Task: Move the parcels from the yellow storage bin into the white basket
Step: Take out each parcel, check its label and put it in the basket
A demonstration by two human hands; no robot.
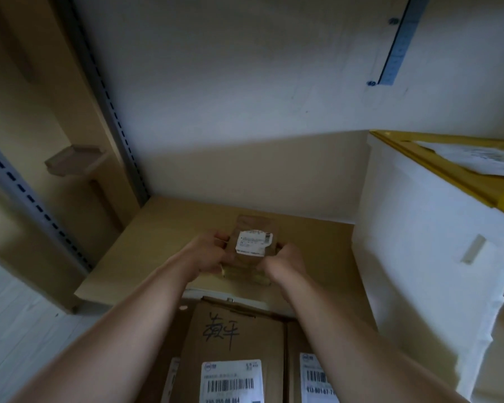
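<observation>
A small brown cardboard parcel with a white shipping label is held out in front of me above a tan shelf board. My left hand grips its left side and my right hand grips its right side, fingers curled round the edges. The yellow storage bin shows its rim at the upper right, with a white plastic mailer lying inside. Below my arms, larger brown parcels with barcode labels lie side by side; what holds them is hidden.
A white wall or panel rises at the right below the yellow bin. Grey slotted metal shelf posts stand at the left, with a small brown bracket on the tan side panel. A pale back wall fills the top.
</observation>
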